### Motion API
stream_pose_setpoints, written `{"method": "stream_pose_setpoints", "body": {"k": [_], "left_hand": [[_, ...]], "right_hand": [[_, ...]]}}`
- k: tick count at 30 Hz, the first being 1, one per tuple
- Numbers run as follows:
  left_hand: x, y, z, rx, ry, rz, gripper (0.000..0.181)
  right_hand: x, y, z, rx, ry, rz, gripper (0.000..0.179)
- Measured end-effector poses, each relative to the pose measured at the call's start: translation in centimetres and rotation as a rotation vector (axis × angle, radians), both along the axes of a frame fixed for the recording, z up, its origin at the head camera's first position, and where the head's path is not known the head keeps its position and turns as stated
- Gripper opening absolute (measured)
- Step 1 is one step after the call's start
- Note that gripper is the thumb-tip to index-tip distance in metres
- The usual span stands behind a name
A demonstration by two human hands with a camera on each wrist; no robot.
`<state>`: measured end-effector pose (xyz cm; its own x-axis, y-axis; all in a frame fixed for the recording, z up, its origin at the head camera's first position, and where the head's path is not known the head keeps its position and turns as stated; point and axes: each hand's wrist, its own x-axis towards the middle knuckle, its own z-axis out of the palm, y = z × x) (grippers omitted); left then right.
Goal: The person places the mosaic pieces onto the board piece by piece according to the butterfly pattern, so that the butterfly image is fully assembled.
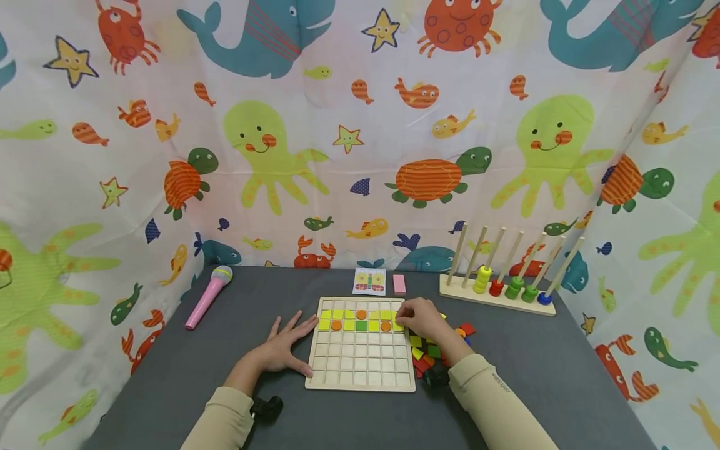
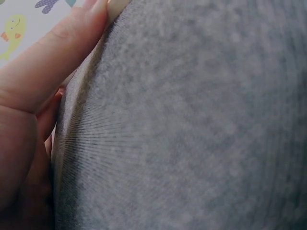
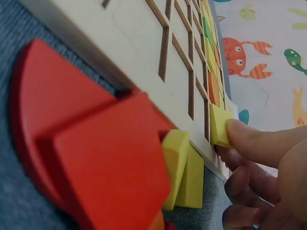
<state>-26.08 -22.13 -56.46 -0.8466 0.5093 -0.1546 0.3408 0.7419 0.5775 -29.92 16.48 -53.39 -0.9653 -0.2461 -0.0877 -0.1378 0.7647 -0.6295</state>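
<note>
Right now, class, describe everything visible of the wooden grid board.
The board is a pale tray that looks wooden, roughly square, with a slim rim and recessed square cells. It lies flat on the grey table. Two rows toward its far side hold yellow tiles, orange round pieces and one green square; visible cells elsewhere are bare. The left hand touches its left edge; at its right side, the right hand pinches a yellow tile.

left wrist view | desk [image 2: 187,120]: grey, blurred, filling most of it | left grip [image 2: 41,79]: beside the desk's visible edge; thumb extended, tip against a pale board [image 2: 118,5] near that edge's upper end; other fingers partly hidden | printed cloth [image 2: 34,23] beyond; yellow fish [image 2: 14,29], purple shape [image 2: 45,5]
</note>
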Motion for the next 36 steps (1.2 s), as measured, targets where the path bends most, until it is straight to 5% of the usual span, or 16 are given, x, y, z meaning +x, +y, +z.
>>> {"method": "stream_pose_setpoints", "body": {"k": [9,18,27,36], "left_hand": [[-0.2,-0.2,-0.3,0.019,0.001,0.005,0.125],[-0.2,-0.3,-0.6,0.030,0.003,0.001,0.125],[-0.1,-0.2,-0.5,0.002,0.001,0.011,0.125],[0.0,-0.1,-0.4,0.011,-0.002,0.004,0.126]], "right_hand": [[0.3,0.1,0.0,0.014,-0.024,-0.018,0.011],[0.5,0.4,0.8,0.110,-0.004,-0.219,0.026],[0.9,2.1,1.4,0.091,0.005,-0.217,0.014],[1.7,6.0,0.9,0.059,0.034,-0.257,0.021]]}}
